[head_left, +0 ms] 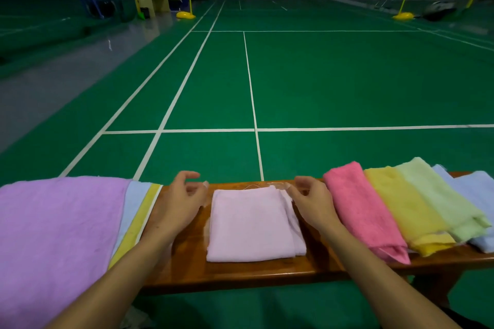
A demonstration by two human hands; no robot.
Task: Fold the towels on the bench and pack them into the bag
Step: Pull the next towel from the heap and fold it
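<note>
Wooden surface [240,272] carries a folded pale pink towel [254,224]; loosely curled, empty fingers [187,176] flank its far corners.

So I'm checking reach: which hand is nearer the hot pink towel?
Right. The right hand sits just beside the hot pink towel; the left hand is beyond the pale pink towel.

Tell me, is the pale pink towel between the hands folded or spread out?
Folded. The pale pink terry towel lies as a compact rectangle on the brown wooden bench, with stacked layer edges showing along its right side.
</note>
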